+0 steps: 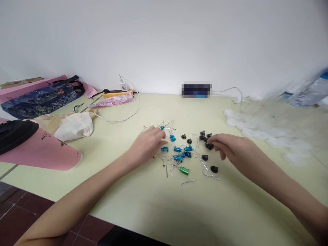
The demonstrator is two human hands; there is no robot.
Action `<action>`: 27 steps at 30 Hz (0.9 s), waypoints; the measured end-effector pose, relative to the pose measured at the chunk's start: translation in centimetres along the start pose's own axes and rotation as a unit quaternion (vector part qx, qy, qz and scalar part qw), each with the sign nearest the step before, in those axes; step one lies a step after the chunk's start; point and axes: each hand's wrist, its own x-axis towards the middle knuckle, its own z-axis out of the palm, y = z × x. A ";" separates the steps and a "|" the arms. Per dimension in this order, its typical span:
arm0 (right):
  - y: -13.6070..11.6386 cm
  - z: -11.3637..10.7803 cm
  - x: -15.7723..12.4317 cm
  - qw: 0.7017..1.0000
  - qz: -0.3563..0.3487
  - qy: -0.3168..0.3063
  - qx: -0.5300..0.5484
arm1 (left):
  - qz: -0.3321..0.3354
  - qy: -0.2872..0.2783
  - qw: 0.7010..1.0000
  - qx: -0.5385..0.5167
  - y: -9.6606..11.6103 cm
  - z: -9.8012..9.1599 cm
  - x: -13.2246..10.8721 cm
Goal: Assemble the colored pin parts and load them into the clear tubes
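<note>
My left hand [150, 143] hovers low over the left side of the spread of parts, thumb and forefinger apart with nothing visible between them. Close to it lie a blue cylindrical piece [172, 137], a smaller blue piece [164, 149] and thin metal wires. On the right, my right hand [228, 145] reaches into a cluster of black pieces [202, 136] with stems and round flanges. Its fingertips are pinched at a small black piece [209, 146]; the grip is partly hidden. Between the hands are several blue pieces [186, 154], a green cylinder [184, 171] and bent L-shaped rods [187, 181].
A pink cup [57, 150] with a black lid leans at left, beside a cream cloth bag [77, 125] and a blue patterned bag [46, 100]. A yellow power strip [118, 93] and white cable are behind. Clear plastic containers with white bases [256, 132] line the right.
</note>
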 end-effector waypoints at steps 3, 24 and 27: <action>0.9 0.1 -1.0 0.999 0.042 0.032 -0.010 | 0.111 -0.044 0.992 -0.047 2.3 1.3 -0.5; -1.9 7.0 0.9 0.942 -0.230 0.108 -0.218 | 0.172 0.012 0.985 0.005 4.0 5.1 1.9; -2.0 6.2 0.4 0.972 -0.166 0.124 -0.114 | 0.175 0.038 0.984 -0.011 4.0 5.2 1.9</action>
